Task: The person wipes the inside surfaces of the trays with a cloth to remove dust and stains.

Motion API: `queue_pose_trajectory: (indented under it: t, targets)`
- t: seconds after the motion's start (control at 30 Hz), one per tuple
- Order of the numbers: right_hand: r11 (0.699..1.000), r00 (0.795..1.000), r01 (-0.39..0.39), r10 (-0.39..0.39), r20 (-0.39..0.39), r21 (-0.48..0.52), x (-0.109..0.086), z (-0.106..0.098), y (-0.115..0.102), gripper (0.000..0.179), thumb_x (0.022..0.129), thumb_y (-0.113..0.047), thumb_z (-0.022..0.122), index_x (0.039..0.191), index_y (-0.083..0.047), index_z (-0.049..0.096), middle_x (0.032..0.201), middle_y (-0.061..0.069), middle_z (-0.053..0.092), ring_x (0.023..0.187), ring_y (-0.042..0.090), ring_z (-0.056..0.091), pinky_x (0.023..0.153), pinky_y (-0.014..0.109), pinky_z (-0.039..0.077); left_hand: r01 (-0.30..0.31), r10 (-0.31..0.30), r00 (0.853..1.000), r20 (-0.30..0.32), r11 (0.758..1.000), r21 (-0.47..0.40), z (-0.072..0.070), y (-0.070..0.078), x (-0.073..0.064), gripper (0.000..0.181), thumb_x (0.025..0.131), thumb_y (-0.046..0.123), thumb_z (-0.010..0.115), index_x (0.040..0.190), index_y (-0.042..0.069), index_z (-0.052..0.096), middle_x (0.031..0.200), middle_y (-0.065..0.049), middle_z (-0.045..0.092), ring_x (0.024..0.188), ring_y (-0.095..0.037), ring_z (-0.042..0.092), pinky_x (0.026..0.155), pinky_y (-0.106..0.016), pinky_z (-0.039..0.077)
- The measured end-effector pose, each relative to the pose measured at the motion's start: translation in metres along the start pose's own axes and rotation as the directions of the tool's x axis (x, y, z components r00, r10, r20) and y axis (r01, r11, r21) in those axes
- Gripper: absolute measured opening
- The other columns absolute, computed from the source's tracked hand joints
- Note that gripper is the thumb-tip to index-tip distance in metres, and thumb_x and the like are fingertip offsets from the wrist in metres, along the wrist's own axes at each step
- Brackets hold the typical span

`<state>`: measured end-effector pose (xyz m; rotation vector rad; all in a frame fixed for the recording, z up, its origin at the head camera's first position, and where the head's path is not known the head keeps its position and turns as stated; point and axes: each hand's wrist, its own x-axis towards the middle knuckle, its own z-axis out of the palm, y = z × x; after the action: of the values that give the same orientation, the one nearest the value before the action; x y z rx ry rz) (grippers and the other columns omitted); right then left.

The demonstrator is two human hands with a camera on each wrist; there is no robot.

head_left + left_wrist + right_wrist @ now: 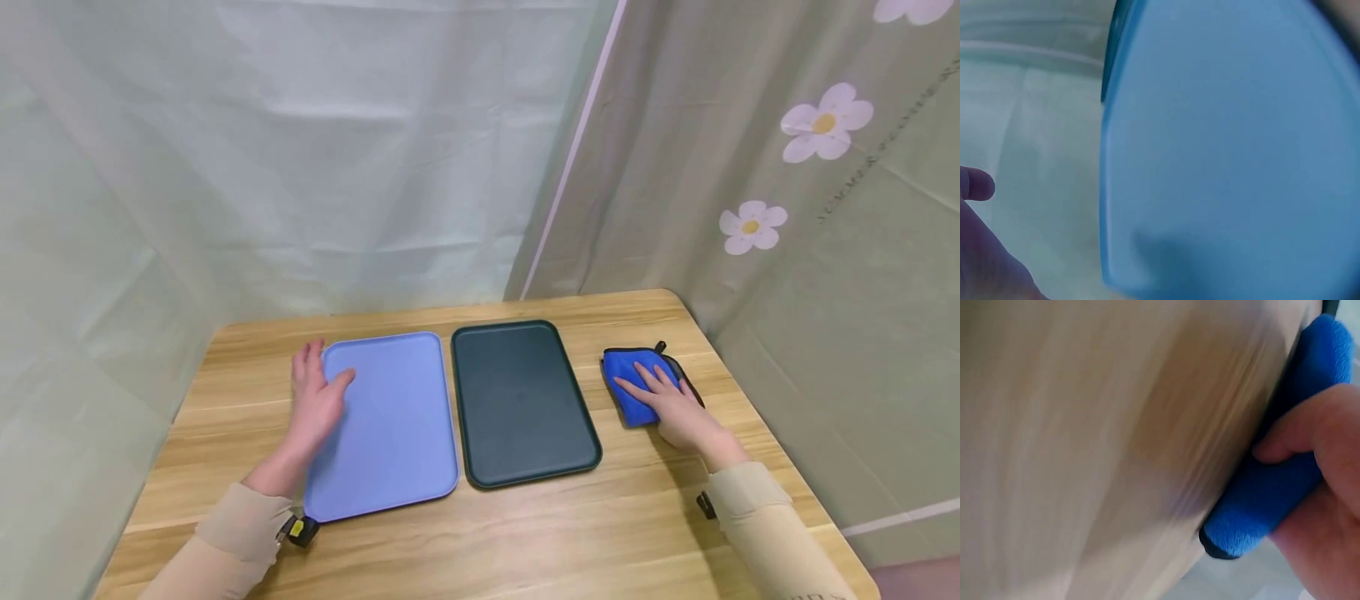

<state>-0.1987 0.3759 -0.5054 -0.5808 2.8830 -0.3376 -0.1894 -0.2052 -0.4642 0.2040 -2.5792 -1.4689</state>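
A folded blue cloth (624,367) with black edging lies near the table's right side. My right hand (678,417) rests on it with the fingers spread over the top. In the right wrist view the thumb (1300,428) presses on the fuzzy blue fabric. On the left, my left hand (315,408) is held over the left edge of a light blue tray (393,417), fingers extended and nothing in them. That tray fills much of the left wrist view, with the left hand showing at its lower left corner.
A dark green tray (521,400) lies just right of the blue one, a narrow gap between them. Both sit on a wood-grain table (525,542). Pale curtains (360,167) hang behind the table and along its sides, with white flowers printed at the right.
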Motion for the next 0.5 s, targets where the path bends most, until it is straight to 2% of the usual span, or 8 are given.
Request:
queue_pose_trajectory:
  t: [0.07, 0.17, 0.23, 0.3, 0.37, 0.4, 0.47, 0.5]
  targets:
    - [1.000, 1.000, 0.019, -0.019, 0.012, 0.019, -0.001, 0.002, 0.006, 0.112, 0.074, 0.033, 0.043, 0.169, -0.026, 0.036, 0.175, 0.025, 0.014, 0.156, 0.060, 0.009, 0.116, 0.082, 0.009, 0.019, -0.019, 1.000, -0.020, 1.000, -0.006, -0.012, -0.008, -0.001, 0.081, 0.104, 0.014, 0.061, 0.168, -0.004, 0.014, 0.174, -0.028, 0.000, 0.161, -0.046, -0.002, 0.128, -0.061, 0.009]
    - [0.995, 0.994, 0.062, -0.069, 0.084, 0.078, -0.001, -0.007, 0.012, 0.112, 0.072, 0.024, 0.054, 0.170, -0.027, 0.034, 0.175, 0.027, 0.008, 0.155, 0.062, 0.002, 0.114, 0.084, 0.003, 0.012, -0.011, 0.999, -0.037, 1.000, 0.015, -0.026, -0.019, -0.002, 0.082, 0.104, 0.015, 0.059, 0.168, -0.005, 0.012, 0.173, -0.030, -0.001, 0.160, -0.049, -0.006, 0.127, -0.064, 0.007]
    - [0.987, 0.985, 0.064, -0.086, 0.151, 0.150, 0.001, -0.021, 0.013, 0.105, 0.074, 0.012, 0.064, 0.169, -0.022, 0.036, 0.173, 0.032, 0.008, 0.153, 0.066, -0.002, 0.111, 0.088, 0.003, -0.021, 0.023, 1.000, -0.020, 0.997, 0.076, -0.034, -0.026, 0.002, 0.082, 0.106, 0.019, 0.058, 0.168, -0.005, 0.010, 0.173, -0.032, -0.004, 0.159, -0.051, -0.011, 0.126, -0.068, 0.003]
    - [0.979, 0.976, 0.025, -0.067, 0.208, 0.201, 0.006, -0.040, 0.010, 0.089, 0.085, -0.009, 0.072, 0.167, -0.017, 0.038, 0.171, 0.036, 0.010, 0.151, 0.069, -0.003, 0.110, 0.089, 0.005, -0.088, 0.084, 0.996, 0.026, 0.980, 0.181, -0.043, -0.033, 0.010, 0.083, 0.108, 0.027, 0.055, 0.168, -0.005, 0.008, 0.173, -0.032, -0.009, 0.157, -0.053, -0.017, 0.123, -0.073, -0.003]
    - [0.977, 0.976, -0.036, -0.010, 0.216, 0.209, 0.018, -0.057, 0.005, 0.081, 0.098, -0.033, 0.070, 0.168, -0.012, 0.036, 0.170, 0.038, 0.011, 0.151, 0.069, -0.004, 0.109, 0.089, 0.005, -0.171, 0.149, 0.985, 0.093, 0.933, 0.317, -0.053, -0.043, 0.023, 0.084, 0.110, 0.038, 0.051, 0.169, -0.002, 0.007, 0.173, -0.031, -0.016, 0.155, -0.053, -0.025, 0.118, -0.078, -0.010]
    - [0.978, 0.979, -0.065, 0.025, 0.200, 0.196, 0.026, -0.064, 0.002, 0.080, 0.102, -0.043, 0.065, 0.168, -0.011, 0.033, 0.170, 0.038, 0.010, 0.152, 0.068, -0.005, 0.110, 0.089, 0.004, -0.218, 0.178, 0.975, 0.135, 0.894, 0.392, -0.059, -0.049, 0.030, 0.084, 0.111, 0.043, 0.048, 0.170, 0.000, 0.007, 0.173, -0.029, -0.018, 0.154, -0.052, -0.029, 0.116, -0.079, -0.013]
    - [0.984, 0.984, -0.112, 0.091, 0.152, 0.135, 0.047, -0.071, -0.002, 0.084, 0.107, -0.060, 0.052, 0.171, -0.014, 0.024, 0.173, 0.034, 0.005, 0.154, 0.064, -0.008, 0.112, 0.086, 0.000, -0.307, 0.222, 0.950, 0.218, 0.792, 0.529, -0.070, -0.061, 0.046, 0.084, 0.112, 0.051, 0.044, 0.172, 0.007, 0.005, 0.174, -0.023, -0.023, 0.153, -0.048, -0.034, 0.113, -0.080, -0.018]
    - [0.986, 0.985, -0.131, 0.118, 0.123, 0.108, 0.058, -0.072, -0.005, 0.083, 0.109, -0.062, 0.047, 0.172, -0.016, 0.020, 0.174, 0.032, 0.001, 0.154, 0.062, -0.011, 0.113, 0.085, -0.004, -0.343, 0.234, 0.938, 0.255, 0.733, 0.587, -0.076, -0.069, 0.053, 0.084, 0.112, 0.054, 0.042, 0.173, 0.011, 0.004, 0.174, -0.020, -0.025, 0.152, -0.046, -0.036, 0.112, -0.079, -0.021]
